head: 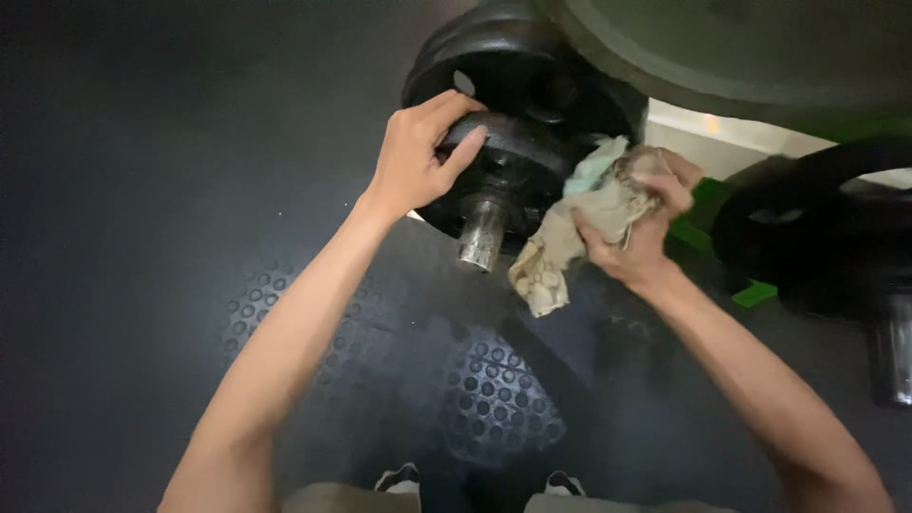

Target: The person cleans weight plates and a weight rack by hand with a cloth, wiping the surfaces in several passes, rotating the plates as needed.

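A dark rubber floor (142, 190) fills most of the view, with studded mat patches (499, 404) just ahead of the person's shoes (399, 478). Above it, a stack of black weight plates (532, 114) sits on a horizontal steel bar end (482, 233) — a second dark plate (807, 228) stands well apart to the right, near a green frame part (755, 293). The left hand (418, 157) is curled over the rim of the front plate, fingers on top, thumb on its face. The right hand (646, 223) is closed around a crumpled beige cloth (579, 223) — the cloth is pressed against the plate face, just right of the bar end.
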